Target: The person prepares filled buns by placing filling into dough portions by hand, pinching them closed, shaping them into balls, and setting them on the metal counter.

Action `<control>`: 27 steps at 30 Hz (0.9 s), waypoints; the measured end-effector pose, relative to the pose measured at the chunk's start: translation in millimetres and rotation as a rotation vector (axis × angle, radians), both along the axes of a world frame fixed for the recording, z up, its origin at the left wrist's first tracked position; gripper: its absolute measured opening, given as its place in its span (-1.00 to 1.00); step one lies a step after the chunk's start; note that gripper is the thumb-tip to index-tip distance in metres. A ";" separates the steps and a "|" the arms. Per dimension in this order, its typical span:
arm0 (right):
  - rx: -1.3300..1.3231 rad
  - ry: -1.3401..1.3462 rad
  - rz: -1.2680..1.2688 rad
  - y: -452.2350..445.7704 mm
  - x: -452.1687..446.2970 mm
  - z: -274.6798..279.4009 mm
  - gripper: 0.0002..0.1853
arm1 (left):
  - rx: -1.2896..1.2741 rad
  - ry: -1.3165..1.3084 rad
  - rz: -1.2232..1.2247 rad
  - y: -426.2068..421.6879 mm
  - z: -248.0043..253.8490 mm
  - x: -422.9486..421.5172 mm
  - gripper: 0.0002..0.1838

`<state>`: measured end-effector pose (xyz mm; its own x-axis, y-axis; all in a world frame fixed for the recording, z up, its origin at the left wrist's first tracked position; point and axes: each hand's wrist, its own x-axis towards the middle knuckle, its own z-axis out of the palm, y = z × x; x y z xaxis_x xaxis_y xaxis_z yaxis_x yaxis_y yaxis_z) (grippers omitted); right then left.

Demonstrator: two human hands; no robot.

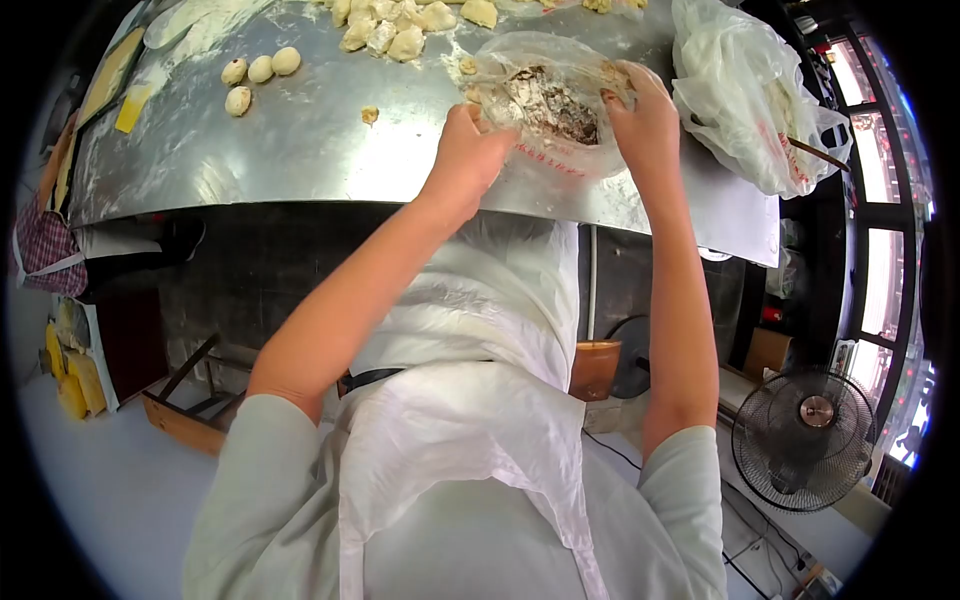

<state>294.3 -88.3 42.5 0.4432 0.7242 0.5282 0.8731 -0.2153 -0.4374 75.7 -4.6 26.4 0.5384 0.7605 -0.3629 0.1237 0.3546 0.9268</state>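
Both my hands grip the rim of a clear plastic bag (570, 158) with red print, which rests on the metal table near its front edge. Inside the bag lies a brown crumbly filling (560, 108) dusted with white flour. My left hand (474, 150) is closed on the bag's left side, its fingertips partly hidden. On the right side my right hand (643, 108) pinches the rim between thumb and fingers. The bag's mouth is spread between them. Just beyond the bag are pieces of pale dough (405, 42) in a heap.
Several round dough balls (261, 69) sit on the floury metal table (300, 150), left of a small dough scrap (370, 115). A large white plastic bag (735, 90) stands at the right. A yellow scraper (131, 108) lies far left, near another person's arm (55, 165). A fan (805, 440) stands lower right.
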 end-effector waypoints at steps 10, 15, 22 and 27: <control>-0.509 -0.052 -0.147 40.9 33.1 -31.7 -0.56 | -0.353 -0.119 0.041 4.9 -26.4 50.7 -0.83; -0.142 0.324 -0.053 34.0 54.6 -22.3 -0.70 | 0.227 -0.070 0.217 19.3 -13.6 58.4 -0.94; 0.021 0.216 -0.125 19.5 39.1 26.7 -0.77 | 0.630 0.110 0.233 40.3 15.7 47.5 -0.82; 0.162 0.245 -0.188 -6.1 28.1 45.5 -0.80 | 0.656 0.118 0.220 28.6 8.6 33.6 -0.85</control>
<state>322.4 -94.4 88.0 0.6885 0.5336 0.4912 0.6899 -0.2730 -0.6705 109.3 24.0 35.0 0.3318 0.9293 0.1622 0.2263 -0.2453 0.9427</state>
